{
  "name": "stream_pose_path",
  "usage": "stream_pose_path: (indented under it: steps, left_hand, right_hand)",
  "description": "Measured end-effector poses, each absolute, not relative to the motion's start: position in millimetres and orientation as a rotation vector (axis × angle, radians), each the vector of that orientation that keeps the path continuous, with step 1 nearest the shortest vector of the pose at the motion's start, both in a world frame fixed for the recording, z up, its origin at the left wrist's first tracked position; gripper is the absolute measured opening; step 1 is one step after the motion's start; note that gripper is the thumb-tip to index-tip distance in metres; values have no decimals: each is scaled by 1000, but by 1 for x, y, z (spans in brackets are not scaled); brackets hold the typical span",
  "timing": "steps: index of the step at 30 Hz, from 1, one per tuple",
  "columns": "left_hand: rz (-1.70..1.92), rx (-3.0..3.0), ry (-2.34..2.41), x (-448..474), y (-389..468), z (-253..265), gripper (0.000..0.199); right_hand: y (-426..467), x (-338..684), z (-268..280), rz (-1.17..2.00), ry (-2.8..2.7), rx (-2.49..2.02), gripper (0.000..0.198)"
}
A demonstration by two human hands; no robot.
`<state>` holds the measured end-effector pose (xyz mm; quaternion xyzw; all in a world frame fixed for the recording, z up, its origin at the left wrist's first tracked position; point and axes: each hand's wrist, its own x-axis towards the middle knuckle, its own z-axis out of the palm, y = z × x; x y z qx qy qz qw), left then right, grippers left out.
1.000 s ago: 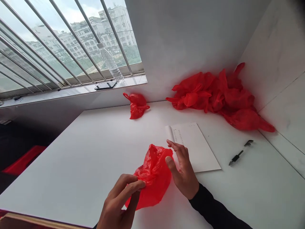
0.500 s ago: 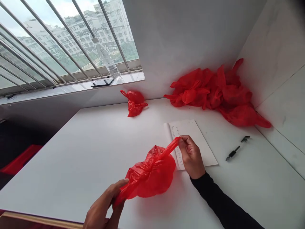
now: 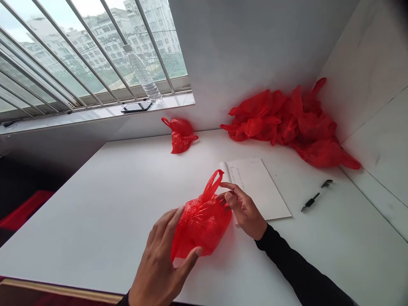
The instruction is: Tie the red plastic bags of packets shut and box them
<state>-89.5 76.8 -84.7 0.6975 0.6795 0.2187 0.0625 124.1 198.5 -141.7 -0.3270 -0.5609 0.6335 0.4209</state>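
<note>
A knotted red plastic bag point(image 3: 207, 225) rests on the white table in front of me, one handle loop standing up from it. My left hand point(image 3: 162, 255) is at its left side, fingers stretched and thumb apart, covering part of the bag. On the other side, my right hand point(image 3: 244, 208) has its fingers apart and slightly bent, the tips at the bag's right edge beside the loop. Neither hand grips the bag. Just behind my right hand lies an open notebook point(image 3: 267, 191) with small handwriting in columns.
A smaller tied red bag point(image 3: 181, 134) sits by the wall. Several crumpled red bags point(image 3: 287, 123) are heaped in the back right corner. An uncapped black pen point(image 3: 310, 202) lies at right. On the windowsill are a clear bottle point(image 3: 143, 74) and a phone point(image 3: 137, 107).
Both hands have let go of the bag's handles. The left hand has moved up and right along the bag and opened; the right hand has lowered slightly. The bag's loop now stands free.
</note>
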Motion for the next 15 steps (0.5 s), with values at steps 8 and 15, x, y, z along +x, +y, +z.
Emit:
stream_pose_path:
  steps: [8, 15]
  left_hand:
    - [1002, 1379, 1931, -91, 122, -88, 34]
    - [1477, 509, 1532, -75, 119, -66, 52]
  right_hand:
    - [203, 122, -148, 1486, -1288, -845, 42]
    - [202, 118, -144, 1872, -1173, -726, 52]
